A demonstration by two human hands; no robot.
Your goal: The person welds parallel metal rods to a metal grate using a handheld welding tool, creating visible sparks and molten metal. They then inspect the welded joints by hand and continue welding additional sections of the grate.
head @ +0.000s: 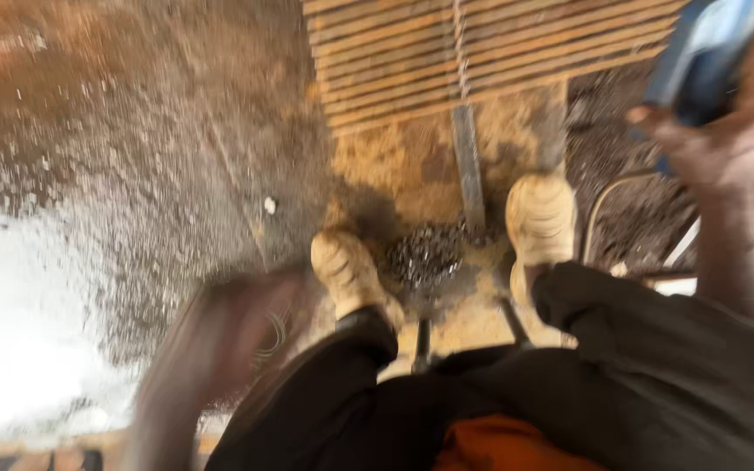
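Blurred at lower left, the left hand (220,349) shows no readable grip, then black trousers (621,384) and tan boots (351,275) over gritty, rust-stained ground (133,131) and slatted boards (482,52), while the right hand (726,139) clasps a blue object (700,61) at upper right.

Dusty ground (176,131) under a seated person's shoes

A slatted wooden panel (482,52) lies at the ground's far edge, a grey metal bar (469,166) running from it to a heap of dark metal shavings (425,253) between two tan shoes (538,218). A pale patch covers the near left corner.
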